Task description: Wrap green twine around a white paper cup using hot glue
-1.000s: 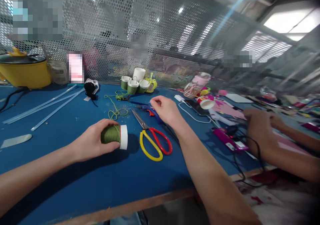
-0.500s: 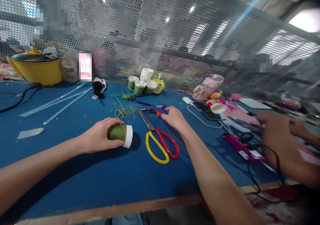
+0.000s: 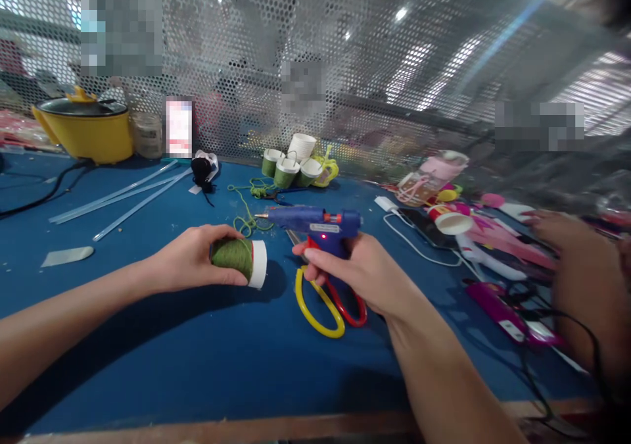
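Observation:
My left hand [image 3: 190, 260] is closed round a paper cup wrapped in green cord [image 3: 240, 260], lying on its side on the blue table [image 3: 197, 358] with its white rim to the right. My right hand [image 3: 359, 273] grips a blue hot glue gun [image 3: 315, 223] by the handle, lifted above the table, its nozzle pointing left toward the cup and a red light glowing. Yellow and red scissors [image 3: 328, 302] lie just under the right hand.
Loose green cord [image 3: 246, 217] trails behind the cup. Several cord-wrapped cups [image 3: 290, 164] stand by the mesh wall. Glue sticks [image 3: 128, 197] and a yellow pot [image 3: 86, 128] lie at left. Another person's hand [image 3: 586, 279] works at right among pink items and cables.
My right hand reached to the glue gun lying on the table, took hold of it and lifted it toward the cup. The left hand kept holding the cup.

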The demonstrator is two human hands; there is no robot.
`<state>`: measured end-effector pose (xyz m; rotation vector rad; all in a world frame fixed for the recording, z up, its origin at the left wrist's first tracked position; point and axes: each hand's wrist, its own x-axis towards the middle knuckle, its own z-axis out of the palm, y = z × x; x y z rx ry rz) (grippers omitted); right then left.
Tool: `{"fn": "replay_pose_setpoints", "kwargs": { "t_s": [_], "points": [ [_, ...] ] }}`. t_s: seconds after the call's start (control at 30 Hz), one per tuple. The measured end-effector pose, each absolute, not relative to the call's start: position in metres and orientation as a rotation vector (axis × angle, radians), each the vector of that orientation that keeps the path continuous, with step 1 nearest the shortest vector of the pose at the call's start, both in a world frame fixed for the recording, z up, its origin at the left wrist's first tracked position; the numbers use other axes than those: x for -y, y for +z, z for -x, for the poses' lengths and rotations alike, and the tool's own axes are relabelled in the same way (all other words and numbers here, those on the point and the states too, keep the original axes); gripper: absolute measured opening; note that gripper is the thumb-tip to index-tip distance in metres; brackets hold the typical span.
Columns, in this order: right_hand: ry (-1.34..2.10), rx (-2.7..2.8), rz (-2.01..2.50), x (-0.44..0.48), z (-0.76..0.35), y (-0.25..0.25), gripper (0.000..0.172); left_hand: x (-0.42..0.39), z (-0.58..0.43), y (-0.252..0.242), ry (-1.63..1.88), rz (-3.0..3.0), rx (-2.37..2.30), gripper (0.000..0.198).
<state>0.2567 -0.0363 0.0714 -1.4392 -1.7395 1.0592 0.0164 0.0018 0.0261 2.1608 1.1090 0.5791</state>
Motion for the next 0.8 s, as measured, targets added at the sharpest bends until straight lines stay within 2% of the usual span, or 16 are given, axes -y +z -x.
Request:
{"fn": "replay_pose_setpoints", "kwargs": {
  "t_s": [0.23, 0.63, 0.8],
  "points": [
    [0.966, 1.880, 1.587, 0.051, -0.253, 0.077, 0.016, -0.004, -0.015, 0.024, 0.535, -2.214, -1.114, 0.048],
    [0.709, 2.054, 1.699, 0.052, -0.254, 0.072, 0.020, -0.005, -0.015, 0.026, 0.456, -2.196, -1.153, 0.048],
    [0.725, 2.114, 1.648, 0.054, -0.254, 0.073, 0.025, -0.004, -0.016, 0.027, 0.456, -2.190, -1.183, 0.049]
  ]
}}
